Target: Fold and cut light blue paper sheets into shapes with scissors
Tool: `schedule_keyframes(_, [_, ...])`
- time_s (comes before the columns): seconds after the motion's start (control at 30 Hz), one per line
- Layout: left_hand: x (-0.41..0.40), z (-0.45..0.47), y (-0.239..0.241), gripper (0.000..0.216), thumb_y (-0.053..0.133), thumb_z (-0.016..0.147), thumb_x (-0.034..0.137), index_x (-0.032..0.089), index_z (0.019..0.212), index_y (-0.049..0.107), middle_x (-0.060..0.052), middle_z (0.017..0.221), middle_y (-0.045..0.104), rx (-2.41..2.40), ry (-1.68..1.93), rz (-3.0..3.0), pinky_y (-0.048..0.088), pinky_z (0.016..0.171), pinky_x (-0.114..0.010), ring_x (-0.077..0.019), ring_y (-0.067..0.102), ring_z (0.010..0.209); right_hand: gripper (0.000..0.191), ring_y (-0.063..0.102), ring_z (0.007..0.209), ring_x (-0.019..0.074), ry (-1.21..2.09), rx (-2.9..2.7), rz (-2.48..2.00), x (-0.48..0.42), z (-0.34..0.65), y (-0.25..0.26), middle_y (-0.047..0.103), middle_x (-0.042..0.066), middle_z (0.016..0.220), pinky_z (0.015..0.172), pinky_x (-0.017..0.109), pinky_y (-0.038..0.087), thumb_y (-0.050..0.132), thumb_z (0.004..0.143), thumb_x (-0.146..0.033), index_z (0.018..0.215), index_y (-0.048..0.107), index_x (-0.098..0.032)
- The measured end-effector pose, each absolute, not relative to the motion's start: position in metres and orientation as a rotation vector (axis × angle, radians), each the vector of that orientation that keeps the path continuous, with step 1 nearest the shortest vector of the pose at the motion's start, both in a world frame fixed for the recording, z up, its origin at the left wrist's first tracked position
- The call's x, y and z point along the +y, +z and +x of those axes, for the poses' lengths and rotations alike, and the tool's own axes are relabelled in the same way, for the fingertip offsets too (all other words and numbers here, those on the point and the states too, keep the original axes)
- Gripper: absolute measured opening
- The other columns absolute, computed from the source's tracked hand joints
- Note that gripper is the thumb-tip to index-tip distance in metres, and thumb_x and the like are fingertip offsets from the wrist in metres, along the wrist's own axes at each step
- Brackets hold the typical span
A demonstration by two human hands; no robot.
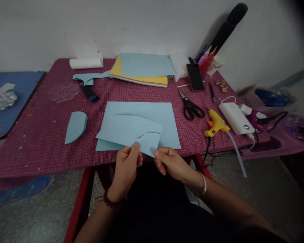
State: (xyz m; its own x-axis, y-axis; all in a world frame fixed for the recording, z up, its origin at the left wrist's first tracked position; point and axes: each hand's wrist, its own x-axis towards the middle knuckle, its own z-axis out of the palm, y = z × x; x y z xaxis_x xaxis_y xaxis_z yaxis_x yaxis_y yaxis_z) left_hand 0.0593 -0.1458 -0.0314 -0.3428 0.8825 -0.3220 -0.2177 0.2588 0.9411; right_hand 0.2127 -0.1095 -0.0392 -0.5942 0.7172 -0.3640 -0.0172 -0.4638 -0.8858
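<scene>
Between my two hands is a cut piece of light blue paper (121, 126), with a dark curved line or slit near its right end. My left hand (128, 165) pinches its near edge between thumb and fingers. At the near right corner, my right hand (171, 162) grips the same piece. Beneath it, a larger light blue sheet (164, 111) lies flat on the table. Black-handled scissors (190, 106) rest to the right of the sheet. Off to the left lie half-round light blue cutouts (76, 127), seemingly stacked.
A checked cloth covers the table (40, 135). Yellow and blue sheets (144, 67) are stacked at the back beside a white roll (86, 63). Along the right are a phone (195, 77), a yellow glue gun (215, 124) with its cord, and a white power bank (236, 118).
</scene>
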Motion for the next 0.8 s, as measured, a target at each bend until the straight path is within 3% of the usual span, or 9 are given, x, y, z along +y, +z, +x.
schedule_keyframes(0.13, [-0.146,0.06,-0.034,0.04,0.06,0.084,0.037,0.018,0.05,0.048,0.005,0.044,0.047,1.452,1.343,0.577,0.033,0.043,-0.021,-0.0069,0.042,0.042,0.055,0.046,0.039,0.0073,2.162,-1.1,-0.926,-0.11,0.215,-0.051,0.054,-0.002,0.047,0.037,0.019,0.034,0.043,0.088,-0.062,0.063,0.061,-0.017])
schedule_keyframes(0.3, [-0.15,0.057,-0.035,0.041,0.058,0.086,0.035,0.017,0.05,0.05,0.005,0.043,0.048,1.414,1.217,0.686,0.033,0.044,-0.02,-0.0059,0.042,0.041,0.052,0.047,0.039,0.0073,2.168,-1.046,-0.991,-0.112,0.216,-0.052,0.058,0.0,0.05,0.037,0.021,0.035,0.051,0.083,-0.063,0.059,0.057,-0.018])
schedule_keyframes(0.53, [-0.159,0.047,-0.035,0.042,0.047,0.093,0.041,0.017,0.06,0.055,0.003,0.051,0.054,1.365,1.135,0.888,0.038,0.048,-0.019,-0.0069,0.048,0.048,0.053,0.049,0.045,0.0069,1.988,-1.504,-1.083,-0.113,0.224,-0.036,0.055,0.0,0.049,0.046,0.022,0.04,0.05,0.087,-0.059,0.056,0.06,-0.016])
schedule_keyframes(0.67, [-0.16,0.053,-0.035,0.022,0.061,0.085,0.036,0.016,0.076,0.061,0.004,0.057,0.057,1.346,1.157,0.854,0.039,0.046,-0.018,-0.0065,0.048,0.049,0.051,0.048,0.046,0.0069,1.897,-1.598,-1.058,-0.113,0.222,-0.036,0.053,-0.001,0.051,0.046,0.022,0.039,0.05,0.087,-0.057,0.057,0.056,-0.017])
schedule_keyframes(0.8, [-0.157,0.059,-0.038,0.016,0.069,0.078,0.03,0.015,0.077,0.062,0.004,0.061,0.058,1.256,1.196,0.733,0.042,0.045,-0.017,-0.0063,0.049,0.051,0.037,0.05,0.048,0.007,1.909,-1.52,-1.002,-0.108,0.224,-0.04,0.055,-0.001,0.058,0.046,0.021,0.041,0.057,0.085,-0.051,0.07,0.057,-0.017])
